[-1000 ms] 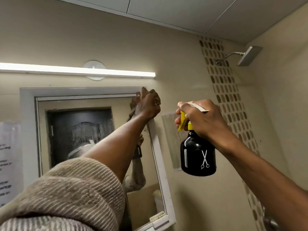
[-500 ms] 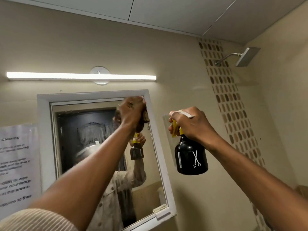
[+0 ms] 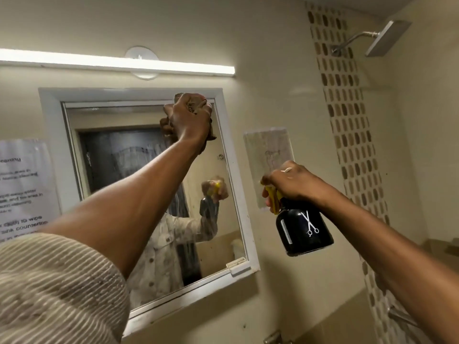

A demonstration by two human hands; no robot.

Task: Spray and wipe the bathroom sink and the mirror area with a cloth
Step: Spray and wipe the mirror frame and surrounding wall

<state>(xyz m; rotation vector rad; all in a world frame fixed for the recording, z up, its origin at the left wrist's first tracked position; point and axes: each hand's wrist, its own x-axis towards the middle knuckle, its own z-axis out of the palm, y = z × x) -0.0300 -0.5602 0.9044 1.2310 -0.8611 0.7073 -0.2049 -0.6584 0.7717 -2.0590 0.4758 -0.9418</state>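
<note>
A white-framed mirror [image 3: 231, 175] hangs on the beige wall. My left hand [image 3: 190, 120] is pressed against its upper right glass, shut on a small brown cloth [image 3: 211, 135] that mostly hides under my fingers. To the right of the mirror my right hand [image 3: 290, 184] holds a black spray bottle [image 3: 304, 227] with a yellow trigger and a white scissors mark, upright and away from the glass. The sink is out of view.
A lit tube light [image 3: 119, 63] runs above the mirror. A printed paper notice [image 3: 22, 184] is stuck at the left. A pale patch [image 3: 268, 155] marks the wall right of the mirror. A shower head [image 3: 382, 38] and a mosaic tile strip [image 3: 347, 125] stand at the right.
My left hand slid with the cloth from the frame's top right corner down onto the glass, then back up near the top edge. The bottle sank lower as my view shifted.
</note>
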